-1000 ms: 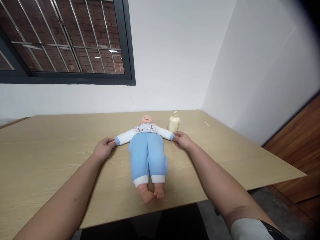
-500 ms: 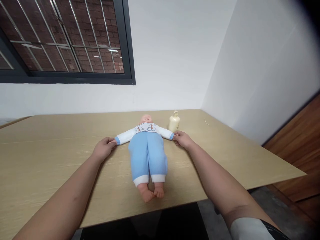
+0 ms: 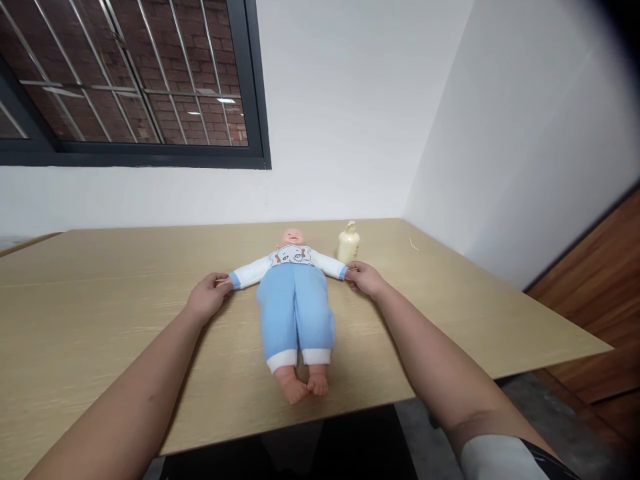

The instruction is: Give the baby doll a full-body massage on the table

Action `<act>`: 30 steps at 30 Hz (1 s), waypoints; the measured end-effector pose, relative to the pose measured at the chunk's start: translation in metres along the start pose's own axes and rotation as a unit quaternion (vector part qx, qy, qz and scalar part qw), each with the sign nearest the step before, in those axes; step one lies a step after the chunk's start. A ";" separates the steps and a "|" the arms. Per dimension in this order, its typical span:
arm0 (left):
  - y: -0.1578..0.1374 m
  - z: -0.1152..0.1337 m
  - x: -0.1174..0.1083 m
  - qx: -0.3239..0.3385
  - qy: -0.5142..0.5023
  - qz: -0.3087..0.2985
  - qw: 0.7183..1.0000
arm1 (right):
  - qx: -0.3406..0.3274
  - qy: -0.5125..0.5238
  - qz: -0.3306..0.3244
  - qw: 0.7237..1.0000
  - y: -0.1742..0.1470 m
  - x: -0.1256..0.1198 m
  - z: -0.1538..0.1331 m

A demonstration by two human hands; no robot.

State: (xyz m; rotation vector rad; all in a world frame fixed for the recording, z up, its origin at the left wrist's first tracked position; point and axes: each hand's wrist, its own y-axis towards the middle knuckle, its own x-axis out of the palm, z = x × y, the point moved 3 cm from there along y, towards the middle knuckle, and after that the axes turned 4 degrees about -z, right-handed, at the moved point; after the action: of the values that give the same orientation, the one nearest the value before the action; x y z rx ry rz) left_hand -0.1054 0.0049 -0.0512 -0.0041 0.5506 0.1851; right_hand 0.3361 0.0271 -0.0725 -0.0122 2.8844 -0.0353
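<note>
A baby doll (image 3: 296, 307) lies on its back on the wooden table, its feet towards me and its head at the far side. It wears blue trousers and a white top with blue cuffs and an animal face on the chest. Both its arms are stretched out sideways. My left hand (image 3: 207, 297) is closed around the doll's hand on the left. On the other side, my right hand (image 3: 367, 279) pinches the doll's other hand just past the cuff. Just beyond my right hand stands a cream pump bottle (image 3: 349, 243).
The wooden table (image 3: 115, 287) reaches back to a white wall (image 3: 340, 133). A barred window (image 3: 150, 80) is at the upper left. A thin pale strip (image 3: 413, 244) lies near the table's right edge. Brown wooden panels (image 3: 595, 293) stand at the right.
My left hand's fingers have shifted very slightly on the doll's hand. The doll, my right hand and the bottle have stayed in place.
</note>
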 end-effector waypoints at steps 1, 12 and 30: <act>0.000 0.000 0.000 -0.002 0.000 0.002 1.000 | 0.000 0.000 0.000 1.000 0.000 0.000 0.000; 0.006 -0.007 -0.001 0.009 0.024 0.002 1.000 | -0.004 0.004 -0.001 1.000 0.002 0.000 0.003; -0.004 0.004 0.000 0.007 0.013 0.002 1.000 | 0.008 0.057 0.001 0.998 0.002 0.000 0.002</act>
State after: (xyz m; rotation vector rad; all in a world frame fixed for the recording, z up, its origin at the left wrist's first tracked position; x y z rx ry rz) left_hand -0.1026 0.0007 -0.0475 0.0087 0.5782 0.1857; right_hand 0.3369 0.0289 -0.0747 -0.0040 2.9986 -0.0598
